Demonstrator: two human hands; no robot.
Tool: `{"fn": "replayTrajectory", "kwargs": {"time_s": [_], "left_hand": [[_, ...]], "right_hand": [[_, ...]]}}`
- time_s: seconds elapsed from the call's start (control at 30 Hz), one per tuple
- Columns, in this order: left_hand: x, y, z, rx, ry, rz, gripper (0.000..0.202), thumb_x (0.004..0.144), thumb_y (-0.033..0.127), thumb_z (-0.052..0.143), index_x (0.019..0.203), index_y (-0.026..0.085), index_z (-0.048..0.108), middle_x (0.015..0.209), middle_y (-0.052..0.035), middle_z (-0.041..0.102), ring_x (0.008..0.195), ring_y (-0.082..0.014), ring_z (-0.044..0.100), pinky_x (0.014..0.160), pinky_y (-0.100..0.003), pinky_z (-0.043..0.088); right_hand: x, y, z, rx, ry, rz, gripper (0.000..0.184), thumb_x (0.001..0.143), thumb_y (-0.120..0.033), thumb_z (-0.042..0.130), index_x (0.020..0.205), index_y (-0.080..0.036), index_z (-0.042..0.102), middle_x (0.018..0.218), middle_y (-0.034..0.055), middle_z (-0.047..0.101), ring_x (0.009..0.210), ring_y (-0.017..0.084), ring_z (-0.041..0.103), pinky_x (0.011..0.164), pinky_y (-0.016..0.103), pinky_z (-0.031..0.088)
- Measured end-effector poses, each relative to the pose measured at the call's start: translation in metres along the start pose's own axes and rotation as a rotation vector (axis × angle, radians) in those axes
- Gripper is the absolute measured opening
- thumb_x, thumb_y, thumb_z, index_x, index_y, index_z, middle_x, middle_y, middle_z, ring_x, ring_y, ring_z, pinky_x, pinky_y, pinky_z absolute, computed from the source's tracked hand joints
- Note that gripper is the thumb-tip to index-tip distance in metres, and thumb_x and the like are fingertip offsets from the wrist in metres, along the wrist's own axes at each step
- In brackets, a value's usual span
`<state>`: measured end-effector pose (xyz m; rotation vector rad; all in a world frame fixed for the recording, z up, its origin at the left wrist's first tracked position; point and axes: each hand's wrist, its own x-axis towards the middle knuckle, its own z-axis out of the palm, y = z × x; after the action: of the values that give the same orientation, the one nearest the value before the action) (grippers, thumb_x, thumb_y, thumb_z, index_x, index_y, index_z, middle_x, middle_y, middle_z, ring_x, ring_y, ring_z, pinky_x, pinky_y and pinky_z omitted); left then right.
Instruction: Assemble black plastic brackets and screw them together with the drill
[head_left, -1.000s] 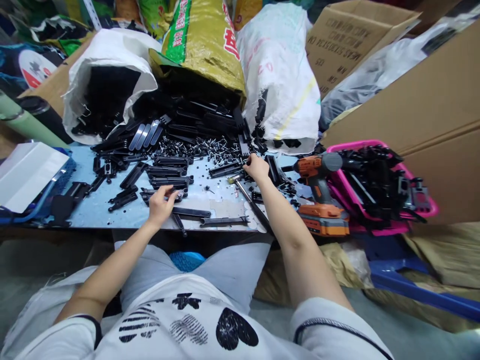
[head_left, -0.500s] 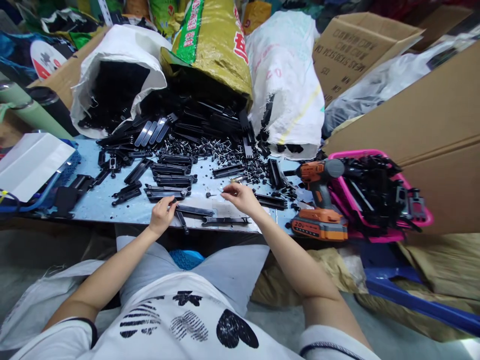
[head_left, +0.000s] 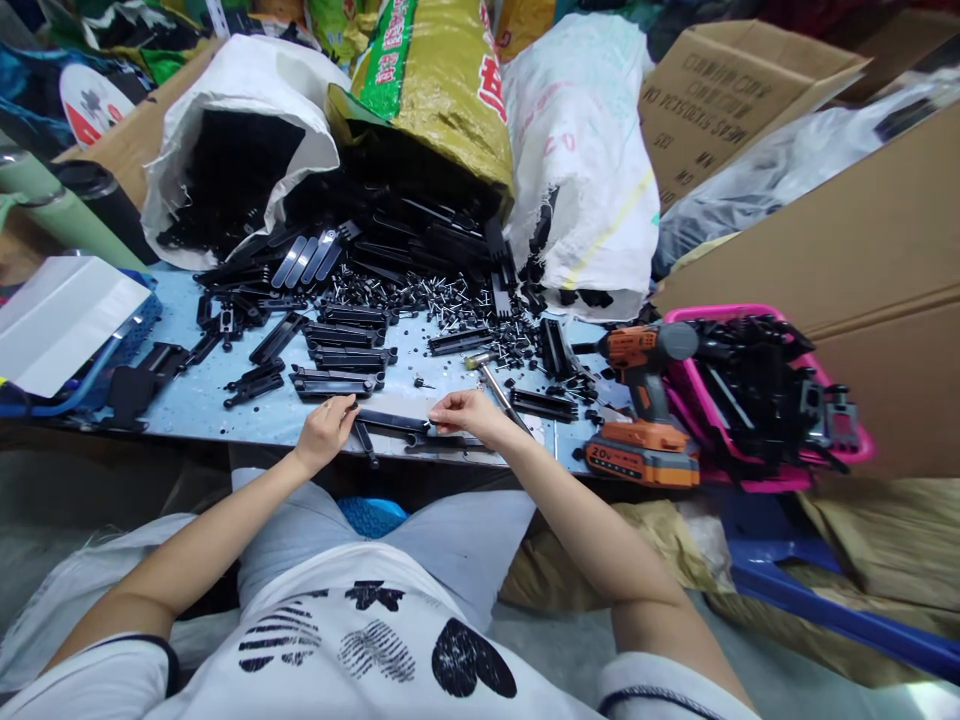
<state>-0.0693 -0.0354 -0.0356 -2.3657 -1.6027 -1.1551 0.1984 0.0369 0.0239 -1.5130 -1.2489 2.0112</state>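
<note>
Near the front edge of the table, my left hand [head_left: 326,432] pinches the left end of a long black plastic bar [head_left: 392,420]. At the bar's right end, my right hand [head_left: 466,414] has its fingertips pressed together. Whatever they hold there is too small to make out. Another black piece [head_left: 365,443] slants out below the bar, and a further bar lies partly hidden under my right hand. A hammer [head_left: 499,388] rests just beyond my right wrist. One loose screw-like pin [head_left: 424,383] lies on the tabletop between the hands.
Stacked black bar assemblies [head_left: 349,357] and a heap of small pins [head_left: 450,300] lie farther back. Sacks [head_left: 577,160] of black parts stand behind them. On the right are an orange cordless drill [head_left: 641,400] and a pink basket [head_left: 679,400] of black parts.
My right hand has moved left and down, from above the tabletop to the bar's right end. The hammer it partly covered now shows. My left hand stays on the bar.
</note>
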Motion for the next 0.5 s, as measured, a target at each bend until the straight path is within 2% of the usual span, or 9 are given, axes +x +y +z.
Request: {"fn": "replayTrajectory", "kwargs": {"time_s": [0.1,0.23,0.37,0.43,0.5], "left_hand": [[-0.003,0.0,0.001,0.013,-0.081,0.079,0.022,0.09,0.022,0.048,0.108,0.013,0.056,0.098,-0.0121,0.065,0.093,-0.02,0.063,0.083,-0.034,0.052],[-0.004,0.002,-0.009,0.084,-0.217,0.139,0.025,0.09,0.025,0.047,0.109,0.013,0.058,0.106,-0.0131,0.063,0.1,-0.0232,0.059,0.084,-0.037,0.049],[0.004,0.008,-0.019,0.184,-0.24,0.166,0.031,0.089,0.033,0.049,0.112,0.014,0.058,0.123,-0.0136,0.056,0.114,-0.0287,0.05,0.092,-0.045,0.039],[0.011,0.013,-0.016,0.16,-0.3,0.268,0.038,0.089,0.037,0.048,0.118,0.012,0.055,0.129,-0.0141,0.051,0.12,-0.0288,0.045,0.098,-0.046,0.032],[0.018,0.021,-0.007,0.136,-0.439,0.384,0.046,0.09,0.039,0.047,0.126,0.01,0.05,0.13,-0.0157,0.05,0.119,-0.0276,0.045,0.099,-0.043,0.032]], "right_hand": [[0.001,0.002,0.004,-0.041,-0.04,-0.003,0.043,0.045,-0.038,0.084,0.068,-0.01,0.062,0.061,0.0024,0.059,0.056,0.01,0.058,0.058,0.021,0.051],[0.009,0.006,0.008,-0.216,0.008,-0.058,0.044,0.049,-0.042,0.082,0.068,-0.012,0.056,0.057,0.0012,0.057,0.049,0.009,0.052,0.047,0.02,0.043],[0.012,0.014,0.006,-0.48,0.065,-0.061,0.046,0.061,-0.052,0.073,0.067,-0.015,0.048,0.051,-0.0015,0.05,0.046,0.009,0.045,0.044,0.021,0.033],[0.008,0.024,0.001,-0.682,0.146,-0.205,0.049,0.064,-0.059,0.068,0.076,-0.015,0.051,0.062,0.0006,0.056,0.054,0.011,0.048,0.05,0.022,0.034],[0.001,0.039,-0.007,-0.966,0.259,-0.47,0.057,0.065,-0.065,0.064,0.09,-0.014,0.055,0.082,0.0056,0.061,0.071,0.016,0.054,0.061,0.025,0.037]]}}
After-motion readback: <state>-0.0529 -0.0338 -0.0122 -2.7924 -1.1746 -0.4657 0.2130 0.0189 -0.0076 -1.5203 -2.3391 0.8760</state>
